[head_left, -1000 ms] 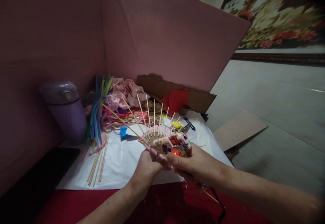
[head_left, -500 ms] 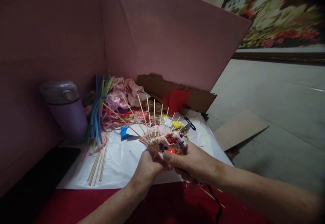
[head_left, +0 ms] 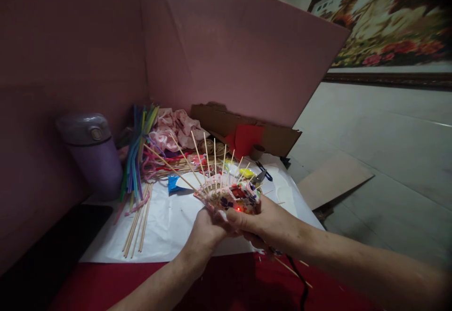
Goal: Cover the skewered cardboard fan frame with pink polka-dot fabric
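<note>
In my right hand [head_left: 249, 219] is a glue gun [head_left: 243, 197] with a flowery pattern and a lit red light, its black cord [head_left: 301, 278] trailing below. My left hand [head_left: 210, 231] is closed on the lower left of a stick frame, a round piece with pale wooden sticks [head_left: 214, 160] fanning upward from it. The glue gun covers much of that frame's near side, so its nozzle and the left fingertips are hidden. Both hands are close together above the front of the white paper [head_left: 169, 235].
A purple tumbler [head_left: 93, 160] stands at the left, beside coloured pipe cleaners [head_left: 136, 146]. Loose sticks [head_left: 137, 226] lie on the paper. Behind are pink cloth [head_left: 180, 127], a red piece [head_left: 249, 139], a cardboard strip [head_left: 278, 137] and scissors [head_left: 263, 174]. A pink panel [head_left: 229, 43] rises behind.
Almost nothing differs. Both hands keep their hold on the glue gun and the stick frame, with only a very slight shift.
</note>
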`<state>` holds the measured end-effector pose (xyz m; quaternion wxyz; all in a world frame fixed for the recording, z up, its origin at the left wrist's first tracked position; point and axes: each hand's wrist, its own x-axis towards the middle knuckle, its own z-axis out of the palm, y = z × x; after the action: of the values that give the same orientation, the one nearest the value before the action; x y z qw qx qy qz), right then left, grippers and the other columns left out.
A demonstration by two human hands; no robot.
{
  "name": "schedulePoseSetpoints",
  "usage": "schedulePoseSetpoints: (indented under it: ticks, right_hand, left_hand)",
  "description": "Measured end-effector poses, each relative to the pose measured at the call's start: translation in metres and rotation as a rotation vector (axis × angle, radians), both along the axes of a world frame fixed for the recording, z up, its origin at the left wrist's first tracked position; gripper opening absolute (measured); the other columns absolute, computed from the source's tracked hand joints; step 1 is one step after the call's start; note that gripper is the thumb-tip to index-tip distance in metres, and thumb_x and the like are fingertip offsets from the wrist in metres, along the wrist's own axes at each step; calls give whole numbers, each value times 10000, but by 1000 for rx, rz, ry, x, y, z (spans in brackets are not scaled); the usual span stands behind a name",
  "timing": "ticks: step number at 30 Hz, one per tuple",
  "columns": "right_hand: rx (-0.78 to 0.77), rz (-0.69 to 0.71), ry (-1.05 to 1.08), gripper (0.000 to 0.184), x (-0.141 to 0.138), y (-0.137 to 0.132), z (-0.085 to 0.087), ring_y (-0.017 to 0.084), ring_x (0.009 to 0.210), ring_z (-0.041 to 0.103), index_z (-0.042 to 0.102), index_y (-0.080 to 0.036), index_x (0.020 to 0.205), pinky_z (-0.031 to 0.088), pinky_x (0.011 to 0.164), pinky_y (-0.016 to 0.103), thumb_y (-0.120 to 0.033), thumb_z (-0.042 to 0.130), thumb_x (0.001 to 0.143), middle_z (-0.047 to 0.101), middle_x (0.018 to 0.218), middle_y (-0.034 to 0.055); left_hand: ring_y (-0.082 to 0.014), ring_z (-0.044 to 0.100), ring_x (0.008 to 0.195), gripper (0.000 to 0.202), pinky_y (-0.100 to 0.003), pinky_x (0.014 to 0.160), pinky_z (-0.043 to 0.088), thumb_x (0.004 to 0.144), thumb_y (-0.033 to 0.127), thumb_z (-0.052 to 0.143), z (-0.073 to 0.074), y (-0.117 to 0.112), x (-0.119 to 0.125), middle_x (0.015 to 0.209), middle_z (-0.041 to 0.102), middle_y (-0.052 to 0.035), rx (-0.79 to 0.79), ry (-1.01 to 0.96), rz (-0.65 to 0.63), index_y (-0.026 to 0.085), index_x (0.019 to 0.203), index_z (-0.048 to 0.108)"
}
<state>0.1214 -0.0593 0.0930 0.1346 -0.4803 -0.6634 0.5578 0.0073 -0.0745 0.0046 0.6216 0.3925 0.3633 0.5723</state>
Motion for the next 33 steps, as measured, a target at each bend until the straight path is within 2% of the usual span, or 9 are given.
schedulePoseSetpoints:
  ticks: [3,7,12,16,23,33]
  right_hand:
    - [-13,8,16,422,2,0,-2,63,395,365,511,-181,700,297,378,192,-587,626,689,401,450,-79]
    - [-28,20,33,443,7,0,-6,53,370,356,503,-178,681,286,357,182,-603,628,678,405,429,-83]
    - [-14,37,5,479,16,2,-14,48,343,347,470,-170,588,263,317,171,-619,580,716,399,410,-68]
    - [-21,25,-25,502,21,1,-17,42,313,336,463,-165,547,268,284,164,-623,563,726,404,400,-63]
    - [-17,27,-34,508,25,0,-16,48,318,346,463,-166,556,303,280,167,-640,568,707,398,409,-66]
    - [0,22,-64,536,29,0,-19,47,312,329,453,-171,543,250,290,170,-674,528,713,397,398,-62]
  left_hand:
    - [-234,639,697,357,-347,686,506,514,136,722,1,0,0,734,706,-60,8,15,30,109,870,694]
    - [-225,634,675,331,-337,671,505,534,157,720,0,1,-2,699,698,-56,12,-4,-15,98,859,695]
    - [-226,644,743,373,-336,692,511,580,157,710,-1,3,-5,828,714,-65,60,-55,-79,121,949,677]
    - [-236,644,780,398,-339,707,512,569,154,724,-3,4,-6,842,715,-69,76,-74,-106,125,963,674]
    - [-233,641,791,357,-347,744,499,629,176,707,5,-2,-7,814,714,-67,92,-91,-120,125,982,679]
    - [-249,624,882,351,-357,811,468,652,213,717,9,-2,-8,869,710,-79,130,-83,-164,133,992,684]
